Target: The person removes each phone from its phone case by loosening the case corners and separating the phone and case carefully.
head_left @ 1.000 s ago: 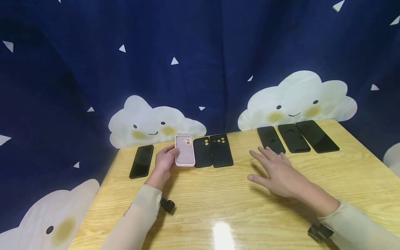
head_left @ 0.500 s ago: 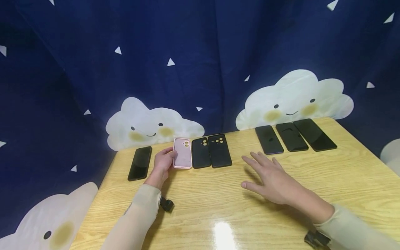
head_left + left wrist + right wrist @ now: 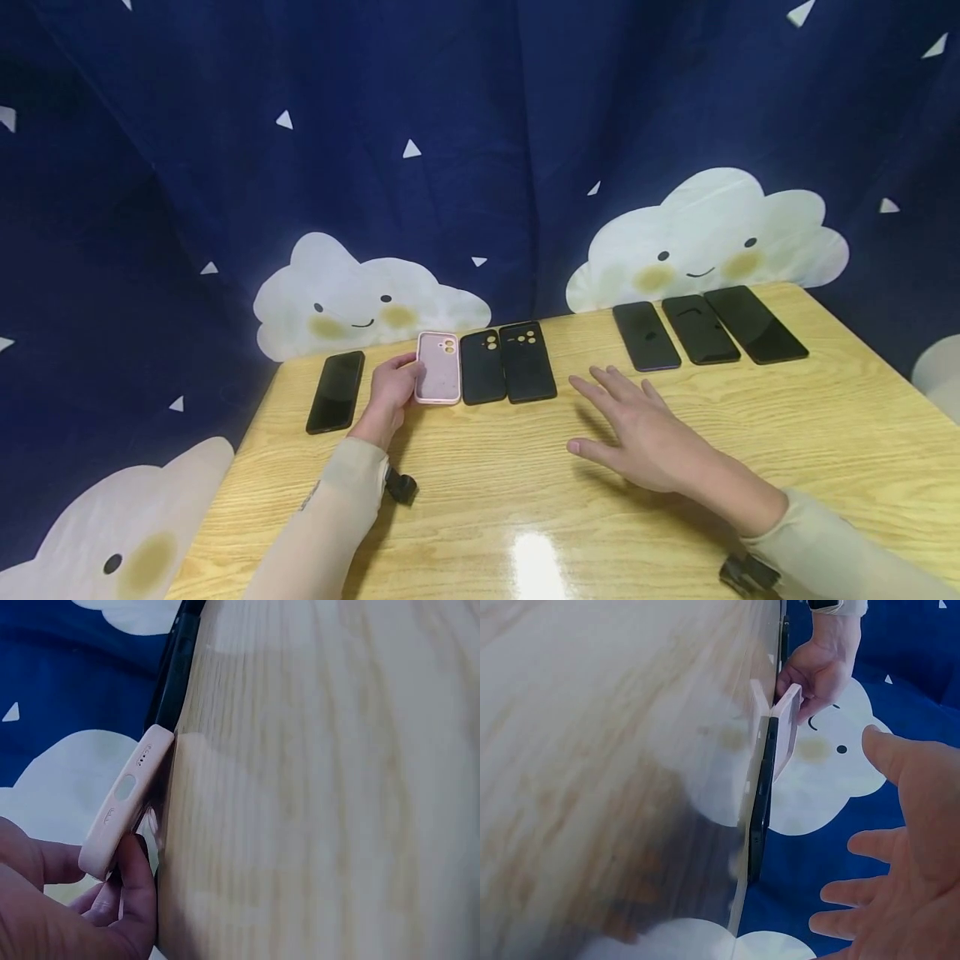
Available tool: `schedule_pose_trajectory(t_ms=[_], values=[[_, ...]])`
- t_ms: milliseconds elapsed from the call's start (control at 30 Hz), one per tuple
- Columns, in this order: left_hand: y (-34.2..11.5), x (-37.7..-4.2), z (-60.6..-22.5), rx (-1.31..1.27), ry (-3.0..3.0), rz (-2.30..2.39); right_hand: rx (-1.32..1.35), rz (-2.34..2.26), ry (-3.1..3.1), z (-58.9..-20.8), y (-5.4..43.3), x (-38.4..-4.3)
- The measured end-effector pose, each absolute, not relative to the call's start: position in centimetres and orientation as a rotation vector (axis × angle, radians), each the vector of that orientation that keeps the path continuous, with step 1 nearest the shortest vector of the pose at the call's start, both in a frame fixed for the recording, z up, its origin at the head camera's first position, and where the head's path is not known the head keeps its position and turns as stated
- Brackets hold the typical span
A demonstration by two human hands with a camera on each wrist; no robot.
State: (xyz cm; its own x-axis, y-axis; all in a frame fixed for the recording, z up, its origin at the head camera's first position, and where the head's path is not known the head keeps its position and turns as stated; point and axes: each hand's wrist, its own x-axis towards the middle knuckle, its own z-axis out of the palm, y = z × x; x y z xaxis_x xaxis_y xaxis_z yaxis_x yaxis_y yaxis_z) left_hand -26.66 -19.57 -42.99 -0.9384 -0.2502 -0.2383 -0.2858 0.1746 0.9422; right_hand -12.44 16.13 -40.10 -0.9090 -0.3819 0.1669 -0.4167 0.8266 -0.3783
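In the head view my left hand [image 3: 393, 392] pinches the left edge of a pink phone case [image 3: 438, 372], its hollow inside facing up. The left wrist view shows the thumb on one face of the pink case [image 3: 124, 799] and fingers beneath, that edge tilted up off the wooden table. Just right of it lie a black phone case [image 3: 483, 371] with camera holes and a second, larger black case [image 3: 528, 367]. My right hand [image 3: 648, 437] hovers over the table with fingers spread, holding nothing. In the right wrist view its fingers [image 3: 855, 892] are extended.
A dark phone [image 3: 335, 393] lies left of my left hand. Three more phones rest at the back right: one [image 3: 647, 335], a middle one [image 3: 701, 330] and a larger one [image 3: 756, 325]. A blue curtain [image 3: 450, 167] with clouds hangs behind the wooden table [image 3: 480, 500].
My right hand has drifted left and slightly down, away from the phones at the right. The left hand keeps its pinch on the pink phone case. The head view has shifted slightly.
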Motion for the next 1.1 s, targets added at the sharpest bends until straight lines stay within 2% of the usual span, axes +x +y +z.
schedule_pose_trajectory(t_ms=[1100], values=[[-18.86,-26.3,-42.15,-0.352,2.648,1.422,0.641,0.609,-2.916,-40.23,16.21,-12.69]])
